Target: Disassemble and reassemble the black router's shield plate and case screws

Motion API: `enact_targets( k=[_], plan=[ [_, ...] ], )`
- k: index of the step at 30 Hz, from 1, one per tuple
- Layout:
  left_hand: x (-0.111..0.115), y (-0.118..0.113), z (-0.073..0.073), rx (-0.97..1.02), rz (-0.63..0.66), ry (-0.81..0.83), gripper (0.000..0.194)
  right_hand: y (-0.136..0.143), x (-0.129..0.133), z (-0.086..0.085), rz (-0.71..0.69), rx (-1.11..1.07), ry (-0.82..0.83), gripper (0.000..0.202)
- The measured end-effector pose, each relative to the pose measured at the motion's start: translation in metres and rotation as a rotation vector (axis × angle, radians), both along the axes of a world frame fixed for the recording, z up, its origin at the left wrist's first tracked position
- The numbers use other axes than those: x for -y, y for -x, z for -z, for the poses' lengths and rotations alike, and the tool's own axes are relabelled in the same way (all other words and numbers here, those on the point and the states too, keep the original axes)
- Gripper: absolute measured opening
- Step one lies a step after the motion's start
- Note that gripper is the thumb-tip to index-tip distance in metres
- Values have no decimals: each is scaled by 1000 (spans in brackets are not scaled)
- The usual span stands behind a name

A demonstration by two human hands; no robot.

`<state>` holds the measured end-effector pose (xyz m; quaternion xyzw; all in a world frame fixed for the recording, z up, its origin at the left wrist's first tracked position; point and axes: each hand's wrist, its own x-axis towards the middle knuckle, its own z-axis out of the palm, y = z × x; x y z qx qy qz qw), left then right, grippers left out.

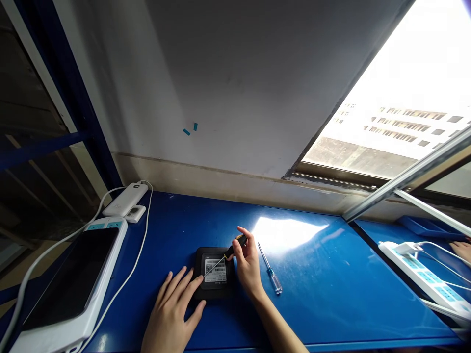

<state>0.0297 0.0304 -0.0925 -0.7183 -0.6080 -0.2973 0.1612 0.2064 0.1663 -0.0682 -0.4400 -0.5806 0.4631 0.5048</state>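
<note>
Your right hand grips a black-and-yellow screwdriver above a black device on the blue bench, its thin shaft slanting down to the left across a white label. Your left hand lies with fingers spread at the device's left side, the index fingertip close to the screwdriver's tip; whether the two touch cannot be told. The device sits at the near middle of the bench. Just right of your right hand lies a second screwdriver with a clear blue handle. At left, a black phone rests on a white power strip, a white power bank beyond its far end and a white cable curving alongside. Two small teal strips mark the wall beyond the bench. At far right, past a metal frame, another person's hand appears near a second power strip, with bright window light above.
</note>
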Motion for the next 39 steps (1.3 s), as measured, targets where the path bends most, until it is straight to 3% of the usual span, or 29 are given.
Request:
enact_targets(
  k=[3, 8, 11, 29, 39],
  plan=[
    [0, 0, 0, -30, -3, -7, 33, -2, -4, -3, 39, -48, 7, 52],
    [0, -1, -3, -42, -14, 9, 33, -17, -22, -8, 345, -188, -74, 56],
    [2, 0, -4, -53, -18, 27, 34, -24, -28, -9, 427, -167, -110, 55],
    [3, 0, 0, 23, -23, 51, 36, -24, -21, 0, 428, -12, -245, 50],
    [2, 0, -2, -27, -27, 47, 34, -23, -19, -14, 361, -136, -149, 44]
  ],
)
